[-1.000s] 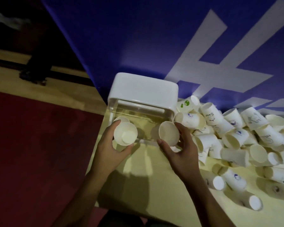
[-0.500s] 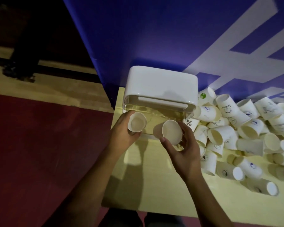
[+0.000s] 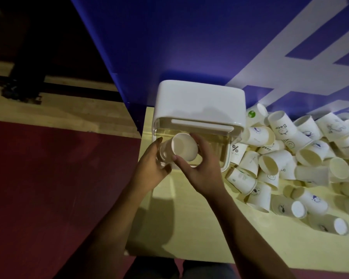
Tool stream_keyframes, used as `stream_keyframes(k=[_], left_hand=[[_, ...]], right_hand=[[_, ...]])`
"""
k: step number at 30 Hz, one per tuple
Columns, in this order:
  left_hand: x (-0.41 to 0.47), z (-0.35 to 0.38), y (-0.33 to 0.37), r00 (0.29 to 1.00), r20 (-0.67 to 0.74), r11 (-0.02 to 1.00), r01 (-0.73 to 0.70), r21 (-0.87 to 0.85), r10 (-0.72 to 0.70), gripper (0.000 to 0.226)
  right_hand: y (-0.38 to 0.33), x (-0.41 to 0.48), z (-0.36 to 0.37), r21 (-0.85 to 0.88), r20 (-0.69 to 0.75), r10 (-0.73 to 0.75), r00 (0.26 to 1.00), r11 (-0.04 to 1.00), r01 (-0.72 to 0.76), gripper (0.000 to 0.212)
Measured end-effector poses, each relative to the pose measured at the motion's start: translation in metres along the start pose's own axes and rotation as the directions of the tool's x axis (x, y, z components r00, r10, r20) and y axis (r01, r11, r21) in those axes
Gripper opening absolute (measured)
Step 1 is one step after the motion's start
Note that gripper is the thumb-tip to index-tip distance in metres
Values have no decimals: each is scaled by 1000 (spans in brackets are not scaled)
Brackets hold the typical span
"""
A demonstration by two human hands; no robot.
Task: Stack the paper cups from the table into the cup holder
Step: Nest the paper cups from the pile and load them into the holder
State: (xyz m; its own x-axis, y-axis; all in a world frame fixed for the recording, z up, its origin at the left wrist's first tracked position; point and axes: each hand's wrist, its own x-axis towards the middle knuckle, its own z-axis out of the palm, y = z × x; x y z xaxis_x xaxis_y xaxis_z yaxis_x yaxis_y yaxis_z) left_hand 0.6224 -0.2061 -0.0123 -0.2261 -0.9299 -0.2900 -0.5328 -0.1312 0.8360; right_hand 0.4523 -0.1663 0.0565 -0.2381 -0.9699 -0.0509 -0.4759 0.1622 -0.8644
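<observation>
A person's left hand (image 3: 149, 168) grips 1 white paper cup (image 3: 163, 155). The right hand (image 3: 199, 168) clasps a 2nd cup (image 3: 184, 147) overlapping it, in front of the clear, white-lidded cup holder (image 3: 199, 101). Loose printed cups (image 3: 290, 158) lie heaped on the pale yellow table (image 3: 189, 228).

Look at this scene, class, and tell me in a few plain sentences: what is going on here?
A person is fitting two paper cups together just in front of the cup holder. The left hand grips the outer cup, and the right hand holds the inner cup, mouth towards the camera, seemingly partly pushed into it. Many loose cups lie heaped on the table to the right, not yet stacked.
</observation>
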Motion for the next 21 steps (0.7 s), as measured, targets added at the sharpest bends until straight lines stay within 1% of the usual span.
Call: stream_keyframes(k=[2, 5, 7, 10, 13, 17, 19, 21], left_hand=[[-4, -3, -6, 999, -35, 994, 27, -105, -31, 75], [-7, -6, 6, 990, -97, 968, 76, -239, -102, 54], [-4, -5, 16, 986, -110, 961, 93, -261, -125, 43], [3, 1, 20, 991, -64, 979, 104, -174, -116, 44], [4, 8, 8, 998, -11, 998, 64, -17, -64, 47], [4, 10, 1, 998, -17, 998, 62, 2, -62, 50], [2, 8, 9, 996, -46, 997, 74, 20, -73, 53], [-9, 7, 26, 987, -160, 996, 27, 85, -13, 53]], right_hand=[[7, 5, 10, -39, 29, 8, 1000, 999, -7, 74], [20, 12, 23, -106, 68, 32, 997, 994, -25, 79], [30, 16, 33, -186, 122, 33, 992, 982, -10, 82], [40, 20, 41, -281, 234, 86, 968, 960, -17, 87], [43, 21, 43, -283, 274, 130, 953, 958, -50, 87], [45, 26, 43, -294, 288, 130, 949, 955, -41, 88], [45, 25, 42, -298, 288, 119, 950, 954, -30, 93], [41, 18, 33, -253, 242, 124, 962, 966, -60, 98]])
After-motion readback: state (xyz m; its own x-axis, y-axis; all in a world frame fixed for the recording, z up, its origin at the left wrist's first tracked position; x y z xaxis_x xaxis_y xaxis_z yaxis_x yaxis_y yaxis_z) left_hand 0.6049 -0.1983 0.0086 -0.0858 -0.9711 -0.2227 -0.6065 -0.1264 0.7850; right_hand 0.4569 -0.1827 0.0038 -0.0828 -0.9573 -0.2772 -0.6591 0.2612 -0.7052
